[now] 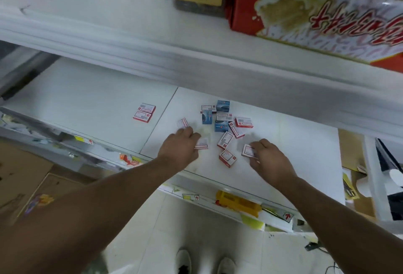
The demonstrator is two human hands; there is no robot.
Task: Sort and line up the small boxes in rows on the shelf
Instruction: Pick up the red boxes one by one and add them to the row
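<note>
White laminate shelf, head view: small cardboard boxes lay on it in a loose scatter, with sorting at an early stage. Two white-and-red boxes stood side by side to the left of the panel seam, well apart from the rest, apparently the start of a row.

The left hand rested palm down with fingers curled over a white-and-red box at its fingertips; whether it gripped that box or only touched it could not be told. Another white-and-red box lay just beyond its knuckles. The right hand had its fingers curled round the edge of a white-and-red box, seemingly pinching it.

Count, as far as blur allowed: about eleven white-and-red boxes, including the pair and those at the hands, and three blue boxes clustered at the back of the pile. Some overlapped, so the count is approximate.

Judgement: the step in hand was gathering loose red boxes. The next move would call for carrying them left to the pair, squaring the edges, and setting the blue ones in a separate row.
</note>
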